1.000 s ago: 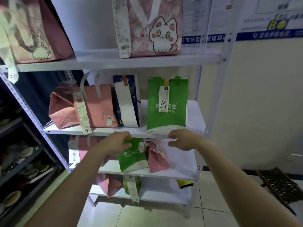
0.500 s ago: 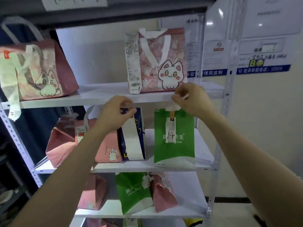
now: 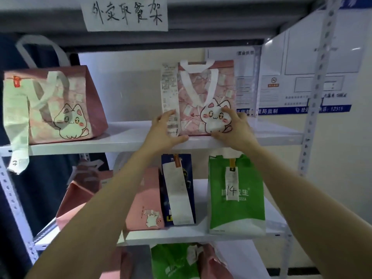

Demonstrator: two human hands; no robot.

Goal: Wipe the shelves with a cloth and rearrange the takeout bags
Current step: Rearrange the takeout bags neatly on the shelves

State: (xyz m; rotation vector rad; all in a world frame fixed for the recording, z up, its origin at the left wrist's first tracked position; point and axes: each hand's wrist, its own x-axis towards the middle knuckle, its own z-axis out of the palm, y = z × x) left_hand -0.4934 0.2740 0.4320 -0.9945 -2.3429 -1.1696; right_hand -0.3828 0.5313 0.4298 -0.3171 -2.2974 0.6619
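Observation:
A pink takeout bag with a white cat and white handles point(image 3: 201, 91) stands upright on the upper white shelf point(image 3: 128, 135), a long receipt hanging down its left edge. My left hand point(image 3: 164, 130) grips the bag's lower left corner, fingers over the receipt and thumb along the bottom edge. My right hand point(image 3: 235, 128) holds the lower right corner, fingers spread over the cat print. A second pink cat bag point(image 3: 66, 109) sits at the left end of the same shelf. No cloth is in view.
On the shelf below stand a pink bag point(image 3: 147, 208), a navy bag point(image 3: 177, 190) and a green bag marked 14 point(image 3: 237, 208). Lower still are another green bag point(image 3: 173, 262) and a pink one. A handwritten paper sign point(image 3: 124, 14) hangs above; notices point(image 3: 302, 77) cover the right wall.
Both hands rose from the lower shelves to the upper shelf and took hold of the pink cat bag's bottom corners. My view tilted upward.

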